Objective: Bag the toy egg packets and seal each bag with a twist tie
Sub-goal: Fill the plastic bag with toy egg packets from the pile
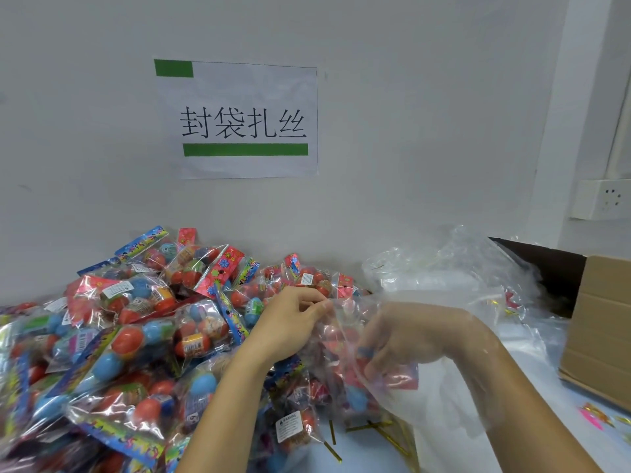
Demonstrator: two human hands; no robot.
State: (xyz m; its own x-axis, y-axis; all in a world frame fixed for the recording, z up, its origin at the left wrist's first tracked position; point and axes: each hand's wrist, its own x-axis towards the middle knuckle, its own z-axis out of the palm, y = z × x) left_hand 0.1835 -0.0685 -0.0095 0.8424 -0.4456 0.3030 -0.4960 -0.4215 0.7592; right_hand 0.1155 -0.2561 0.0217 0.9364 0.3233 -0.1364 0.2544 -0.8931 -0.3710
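While the left hand (290,322) pinches the bag (392,336) mouth, the right hand (403,339) grips packets (355,401) inside; next likely needs a tie (368,427).

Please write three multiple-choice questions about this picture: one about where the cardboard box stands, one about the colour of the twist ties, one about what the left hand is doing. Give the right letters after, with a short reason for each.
1. Where does the cardboard box stand?
A. at the right edge of the table
B. on top of the packet pile
C. under the wall sign

2. What colour are the loose twist ties on the table?
A. white
B. gold
C. black

3. What is the left hand doing?
A. lying flat on the table
B. pinching the edge of the clear bag
C. holding a twist tie up

Answers: 1 A, the box is at the far right, beside the heap of clear bags. 2 B, the thin strips shine gold. 3 B, thumb and fingers meet on the bag's rim, while the right hand reaches inside.
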